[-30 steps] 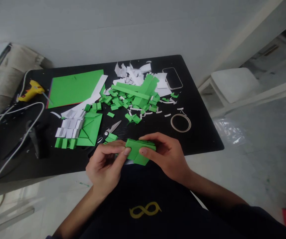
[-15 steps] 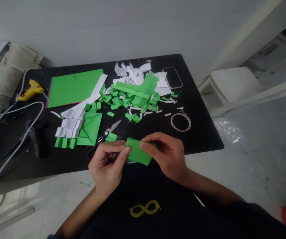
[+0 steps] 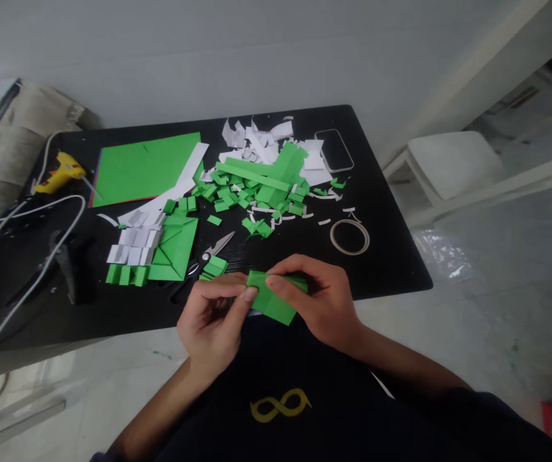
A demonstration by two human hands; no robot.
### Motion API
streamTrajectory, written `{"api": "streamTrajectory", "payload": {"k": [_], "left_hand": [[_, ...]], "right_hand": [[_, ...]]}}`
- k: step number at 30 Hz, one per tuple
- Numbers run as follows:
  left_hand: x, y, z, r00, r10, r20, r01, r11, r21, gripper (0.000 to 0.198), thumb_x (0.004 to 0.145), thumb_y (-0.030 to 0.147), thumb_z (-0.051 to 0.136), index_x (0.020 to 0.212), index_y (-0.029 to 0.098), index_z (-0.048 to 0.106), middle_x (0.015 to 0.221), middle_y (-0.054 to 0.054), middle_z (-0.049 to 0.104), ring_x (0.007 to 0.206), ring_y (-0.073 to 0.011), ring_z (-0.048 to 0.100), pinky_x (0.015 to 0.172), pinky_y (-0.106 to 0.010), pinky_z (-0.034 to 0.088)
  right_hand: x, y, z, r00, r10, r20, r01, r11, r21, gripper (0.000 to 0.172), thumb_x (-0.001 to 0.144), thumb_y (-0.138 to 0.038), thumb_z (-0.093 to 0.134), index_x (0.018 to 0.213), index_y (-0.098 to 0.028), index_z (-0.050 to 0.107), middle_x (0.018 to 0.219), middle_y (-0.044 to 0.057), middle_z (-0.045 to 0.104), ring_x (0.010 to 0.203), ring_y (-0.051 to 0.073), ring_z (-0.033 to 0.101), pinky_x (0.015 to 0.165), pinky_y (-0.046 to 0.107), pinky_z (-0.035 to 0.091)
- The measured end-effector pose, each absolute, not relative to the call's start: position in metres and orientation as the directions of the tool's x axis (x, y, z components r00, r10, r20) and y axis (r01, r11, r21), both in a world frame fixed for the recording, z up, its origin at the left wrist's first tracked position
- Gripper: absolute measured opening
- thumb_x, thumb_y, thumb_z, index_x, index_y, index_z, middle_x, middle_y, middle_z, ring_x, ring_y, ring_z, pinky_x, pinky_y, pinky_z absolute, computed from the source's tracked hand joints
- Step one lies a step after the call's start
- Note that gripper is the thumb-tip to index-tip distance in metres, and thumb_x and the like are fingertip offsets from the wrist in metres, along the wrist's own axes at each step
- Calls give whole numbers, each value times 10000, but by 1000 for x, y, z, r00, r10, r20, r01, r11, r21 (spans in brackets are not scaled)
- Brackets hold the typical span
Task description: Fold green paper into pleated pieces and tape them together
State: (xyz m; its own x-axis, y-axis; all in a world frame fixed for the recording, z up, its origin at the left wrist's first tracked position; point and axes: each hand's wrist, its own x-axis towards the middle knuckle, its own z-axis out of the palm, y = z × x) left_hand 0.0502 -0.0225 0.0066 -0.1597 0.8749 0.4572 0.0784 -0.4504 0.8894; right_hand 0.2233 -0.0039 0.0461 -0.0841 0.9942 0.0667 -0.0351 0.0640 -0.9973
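A folded piece of green paper (image 3: 274, 304) is held between both hands, just off the table's front edge. My left hand (image 3: 217, 317) pinches its left corner between thumb and forefinger. At the upper right, my right hand (image 3: 321, 298) grips it, thumb on the near face and fingers behind. Creased layers show along its top edge. Just beyond my left hand lie small folded green pieces (image 3: 215, 265) and scissors (image 3: 207, 256) with partly spread blades. Farther left, white folded pieces (image 3: 137, 239) rest beside a larger creased green sheet (image 3: 179, 250).
On the black table (image 3: 299, 256) lie a heap of green paper pieces (image 3: 276, 176), white scraps (image 3: 256, 141), a roll of tape (image 3: 349, 237) and a phone (image 3: 336, 151). Green sheets (image 3: 141, 167), a yellow glue gun (image 3: 64, 173) and a white cable (image 3: 81, 218) occupy the left side.
Both hands still hold the green paper. My left hand has shifted slightly right, the paper has moved a little right and down, and my right thumb sits nearer its left end.
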Motion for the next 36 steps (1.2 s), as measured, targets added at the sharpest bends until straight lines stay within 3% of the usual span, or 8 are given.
{"api": "streamTrajectory", "payload": {"k": [8,14,18,23,27,32,36], "left_hand": [[48,-23,10,-139,902,408,128,-392,911,408,891,31,782,1246,225,726,813,32,761,716,-98,732,766,-205,634],[46,-24,7,-134,894,427,149,-408,901,417,880,22,788,1232,242,751,867,25,789,774,-110,764,794,-205,639],[43,-24,8,-86,912,401,150,-386,910,398,899,41,784,1239,246,753,879,24,793,775,-102,758,755,-178,625],[40,-17,16,34,920,390,203,-388,899,238,948,107,752,1152,228,775,997,-25,814,890,-136,761,813,-226,624],[43,-12,19,16,900,435,187,-430,883,157,962,106,727,1061,219,775,946,-36,800,869,-161,746,763,-270,617],[45,-15,17,-41,890,455,173,-442,880,159,962,91,720,1040,220,771,914,-34,790,863,-170,741,763,-293,611],[45,-17,16,-85,897,433,161,-417,895,124,980,123,707,1031,216,770,903,-40,779,861,-173,730,743,-294,597]], "right_hand": [[223,-5,47,-75,990,116,15,117,-993,51,922,-261,801,884,-227,805,846,9,810,761,165,738,689,278,584],[223,-4,47,-115,993,39,-6,39,-999,119,882,-309,859,983,-251,834,939,21,839,822,191,772,731,301,623],[223,-2,46,-127,982,137,-37,133,-990,14,918,-250,819,912,-242,829,900,21,817,816,181,758,777,311,623],[223,-2,43,-126,962,241,-3,242,-970,48,941,-218,789,939,-250,824,911,24,812,815,182,753,773,328,626],[222,-4,41,-142,954,263,25,269,-963,62,952,-214,780,958,-255,825,922,30,813,825,189,762,784,340,633],[222,-5,42,-153,965,213,5,216,-976,50,910,-235,844,953,-260,840,918,18,830,809,183,769,784,324,637],[224,-5,42,-91,995,34,-33,31,-999,159,807,-306,938,936,-274,850,870,2,837,768,183,768,682,289,621]]}}
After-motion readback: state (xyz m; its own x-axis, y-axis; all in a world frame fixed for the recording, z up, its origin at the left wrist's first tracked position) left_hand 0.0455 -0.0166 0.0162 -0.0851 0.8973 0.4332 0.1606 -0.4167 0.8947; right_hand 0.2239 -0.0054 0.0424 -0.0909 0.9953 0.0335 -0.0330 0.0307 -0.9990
